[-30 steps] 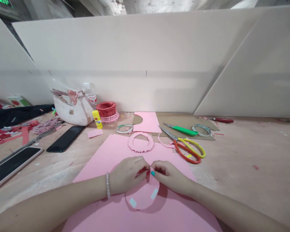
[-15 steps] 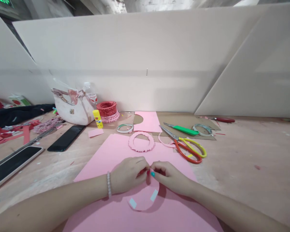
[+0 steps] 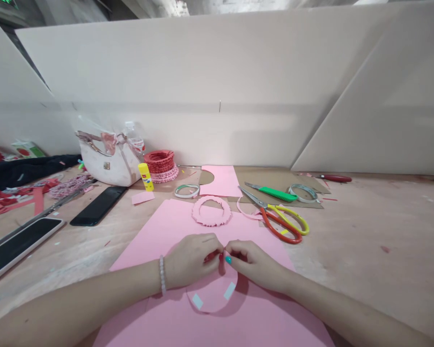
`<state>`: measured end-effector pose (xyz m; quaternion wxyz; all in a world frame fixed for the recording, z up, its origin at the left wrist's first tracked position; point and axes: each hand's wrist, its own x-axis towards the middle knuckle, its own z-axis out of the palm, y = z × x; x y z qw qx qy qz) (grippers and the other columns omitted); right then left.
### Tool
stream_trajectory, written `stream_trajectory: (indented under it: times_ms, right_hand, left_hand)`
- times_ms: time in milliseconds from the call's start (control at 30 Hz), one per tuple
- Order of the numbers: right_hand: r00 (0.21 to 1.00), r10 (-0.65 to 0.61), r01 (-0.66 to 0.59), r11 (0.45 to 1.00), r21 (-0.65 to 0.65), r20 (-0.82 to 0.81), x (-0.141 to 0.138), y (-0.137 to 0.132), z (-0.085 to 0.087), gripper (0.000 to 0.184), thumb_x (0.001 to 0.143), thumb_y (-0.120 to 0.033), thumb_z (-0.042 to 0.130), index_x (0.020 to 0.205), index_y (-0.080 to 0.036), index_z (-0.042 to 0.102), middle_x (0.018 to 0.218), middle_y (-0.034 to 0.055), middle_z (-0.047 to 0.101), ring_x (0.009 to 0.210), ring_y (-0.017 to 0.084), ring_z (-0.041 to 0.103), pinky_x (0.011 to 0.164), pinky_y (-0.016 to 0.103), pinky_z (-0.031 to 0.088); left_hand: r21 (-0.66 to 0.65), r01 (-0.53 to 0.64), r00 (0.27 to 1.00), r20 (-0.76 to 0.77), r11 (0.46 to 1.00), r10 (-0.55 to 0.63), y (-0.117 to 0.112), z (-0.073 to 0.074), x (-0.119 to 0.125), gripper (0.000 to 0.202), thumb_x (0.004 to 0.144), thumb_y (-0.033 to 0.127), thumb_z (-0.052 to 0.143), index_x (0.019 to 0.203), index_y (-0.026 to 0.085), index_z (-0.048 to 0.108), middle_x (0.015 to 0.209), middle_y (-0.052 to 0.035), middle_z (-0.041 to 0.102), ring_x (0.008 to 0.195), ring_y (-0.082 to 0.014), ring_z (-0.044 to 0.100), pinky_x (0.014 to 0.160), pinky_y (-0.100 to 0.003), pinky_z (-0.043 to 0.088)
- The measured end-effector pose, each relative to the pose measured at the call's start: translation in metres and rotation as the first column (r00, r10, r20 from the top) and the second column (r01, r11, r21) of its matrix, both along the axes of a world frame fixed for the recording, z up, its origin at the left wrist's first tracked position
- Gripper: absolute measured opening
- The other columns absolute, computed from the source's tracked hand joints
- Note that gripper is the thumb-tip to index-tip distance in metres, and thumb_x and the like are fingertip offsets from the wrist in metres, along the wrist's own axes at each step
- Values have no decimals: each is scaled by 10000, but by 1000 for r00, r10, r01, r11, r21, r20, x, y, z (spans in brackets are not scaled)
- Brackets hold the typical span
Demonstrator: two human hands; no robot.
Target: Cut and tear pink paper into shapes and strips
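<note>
While both hands meet over the middle of the sheet, the left hand (image 3: 193,260) curls loosely, its thumb and forefinger closed together, and the right hand (image 3: 255,265) pinches just beside it, its other fingers bent in. Between them they grip the upper edge of a round pink paper piece (image 3: 213,289), which hangs toward the wearer with two white patches near its lower rim; whether that rim touches anything below cannot be told.

Beneath lies a large pink sheet (image 3: 275,318), flat on a pale, scuffed wooden table (image 3: 383,274). Its left edge slants outward past the left forearm, and its right edge passes under the other. At its far edge rests a wavy pink ring (image 3: 226,212), near the hands but apart.

Orange-and-yellow scissors (image 3: 263,208) and a green cutter (image 3: 278,193) crowd the space ahead and right, partly over brown cardboard (image 3: 267,177). On the left, a dark phone (image 3: 98,207), yellow glue stick (image 3: 145,177) and pale handbag (image 3: 112,166) narrow the room. Tall white panels (image 3: 188,72) close off the back under a grey ceiling (image 3: 220,7). Widest space for moving lies rightward, beyond the scissors, across tabletop dotted with scraps.
</note>
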<state>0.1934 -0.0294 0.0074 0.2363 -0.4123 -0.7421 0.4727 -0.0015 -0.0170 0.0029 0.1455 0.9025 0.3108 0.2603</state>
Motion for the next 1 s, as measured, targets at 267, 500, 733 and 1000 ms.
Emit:
stream_trajectory:
  times_ms: [267, 500, 733, 1000]
  right_hand:
    - [1000, 7, -7, 1000, -2, 7, -1, -1, 2, 147, 780, -130, 438, 719, -150, 571, 704, -13, 514, 644, 112, 428, 582, 229, 331]
    - [1000, 19, -19, 1000, 7, 7, 0, -1, 1, 150, 795, -146, 441, 730, -153, 577, 712, -8, 530, 654, 116, 444, 589, 230, 338]
    - [1000, 7, -6, 1000, -3, 17, -2, -1, 4, 153, 781, -128, 437, 723, -150, 577, 696, -13, 517, 636, 110, 423, 574, 227, 327]
    - [1000, 6, -6, 1000, 12, 20, -1, -1, 4, 145, 773, -124, 448, 720, -158, 579, 699, -15, 519, 646, 114, 431, 578, 225, 329]
  left_hand:
    - [19, -13, 1000, 3, 1000, 13, 1, -2, 0, 59, 776, 136, 534, 739, 160, 573, 672, 23, 553, 584, -88, 483, 575, -187, 351]
    - [-9, 14, 999, 33, 1000, -14, 1, 0, 0, 80, 772, 122, 535, 750, 168, 598, 674, 26, 559, 586, -83, 487, 585, -180, 360]
    - [1, -4, 1000, 28, 1000, 4, 1, -2, 0, 99, 769, 123, 525, 747, 179, 603, 667, 28, 559, 586, -84, 498, 581, -179, 365]
    - [7, -26, 1000, -10, 1000, 26, 3, -1, 0, 82, 761, 122, 524, 742, 171, 588, 660, 27, 551, 582, -86, 492, 571, -182, 359]
